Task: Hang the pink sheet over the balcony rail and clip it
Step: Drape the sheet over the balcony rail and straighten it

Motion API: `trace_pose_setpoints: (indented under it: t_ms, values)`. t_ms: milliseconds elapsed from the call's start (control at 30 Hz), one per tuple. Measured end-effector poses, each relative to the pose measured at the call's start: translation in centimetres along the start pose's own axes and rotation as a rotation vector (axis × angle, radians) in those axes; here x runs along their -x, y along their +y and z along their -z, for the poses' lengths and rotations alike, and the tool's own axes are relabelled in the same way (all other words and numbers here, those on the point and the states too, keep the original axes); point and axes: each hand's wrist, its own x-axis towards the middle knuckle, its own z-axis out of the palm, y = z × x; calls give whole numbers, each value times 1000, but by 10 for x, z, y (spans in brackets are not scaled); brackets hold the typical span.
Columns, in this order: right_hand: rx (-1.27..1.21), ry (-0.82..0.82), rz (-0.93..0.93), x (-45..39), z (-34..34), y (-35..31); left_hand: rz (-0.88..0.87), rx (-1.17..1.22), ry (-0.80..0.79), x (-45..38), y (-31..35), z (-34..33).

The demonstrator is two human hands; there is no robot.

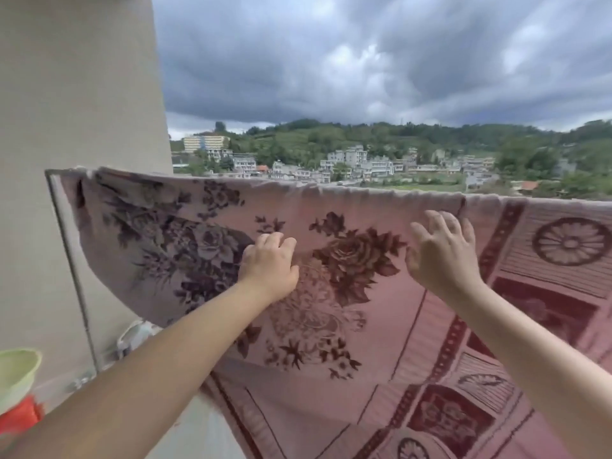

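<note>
Head view: left hand [269, 261] grips pink sheet [381, 309], right hand [442, 256] spread.

Open air above, cloth and wall ahead
The pink sheet [381, 326] blocks forward reach below its top edge; the wall [76, 111] closes the left; above is open.

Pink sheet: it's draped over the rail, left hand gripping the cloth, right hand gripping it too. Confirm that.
Not quite. In the head view the pink sheet hangs over the rail and the left hand grips it, but the right hand is open, fingers spread.
</note>
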Motion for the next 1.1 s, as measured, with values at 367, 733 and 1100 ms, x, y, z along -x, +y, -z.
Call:
trace_pose_setpoints:
  t_ms: [367, 733, 1100]
  values:
    - [-77, 121, 332, -133, -101, -258, 344, 107, -11, -66, -285, -57]
    - [-196, 59, 572, -284, -192, -533, 633, 148, 95, -152, -576, -71]
    - [-212, -58, 387, -405, -295, -809, 478, 124, 109, -266, -844, -85]
